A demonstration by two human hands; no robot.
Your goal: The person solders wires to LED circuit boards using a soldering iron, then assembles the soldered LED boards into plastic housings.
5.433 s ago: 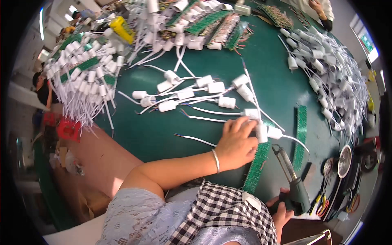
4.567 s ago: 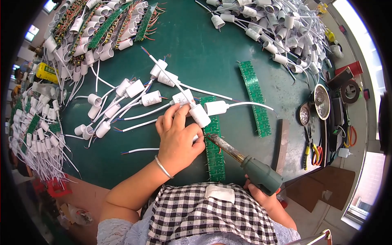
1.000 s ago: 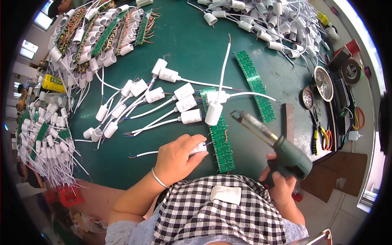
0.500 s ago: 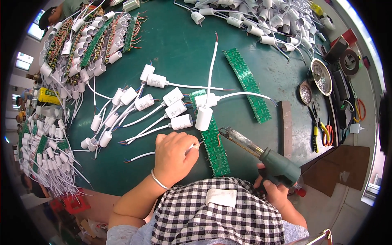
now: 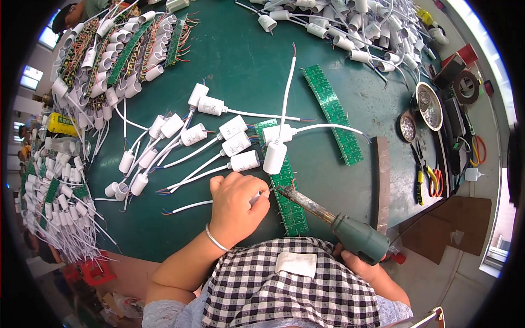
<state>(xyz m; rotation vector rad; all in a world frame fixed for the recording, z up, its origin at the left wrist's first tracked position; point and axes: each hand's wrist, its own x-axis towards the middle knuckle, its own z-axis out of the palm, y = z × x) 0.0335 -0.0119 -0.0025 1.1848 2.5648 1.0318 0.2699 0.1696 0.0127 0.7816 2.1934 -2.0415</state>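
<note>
My left hand [image 5: 236, 205] is closed in a pinch around a white cable-end housing [image 5: 255, 199], mostly hidden by the fingers. A white cable [image 5: 191, 207] emerges on the hand's left side. Thin wires reach from the fingers to the edge of a green circuit board strip [image 5: 284, 197] lying in front of me. My right hand [image 5: 358, 264] grips a green soldering gun [image 5: 358, 236], its dark tip over the board beside those wires. Several white cylindrical housings [image 5: 240, 162] with cables lie along the board's left side; one white housing [image 5: 274, 158] lies across its upper part.
A second board strip [image 5: 333, 115] lies farther right, near a grey-brown bar [image 5: 381, 183]. Metal bowls [image 5: 429, 106], pliers [image 5: 420, 180] and scissors [image 5: 436, 180] sit at the right edge. Heaps of white housings [image 5: 355, 27] fill the far right; boards with housings [image 5: 117, 54] are piled far left.
The soldering gun has moved left and its tip has come to the wires at the board, near my left fingers. My left hand stays nearly in place, still pinching the housing.
</note>
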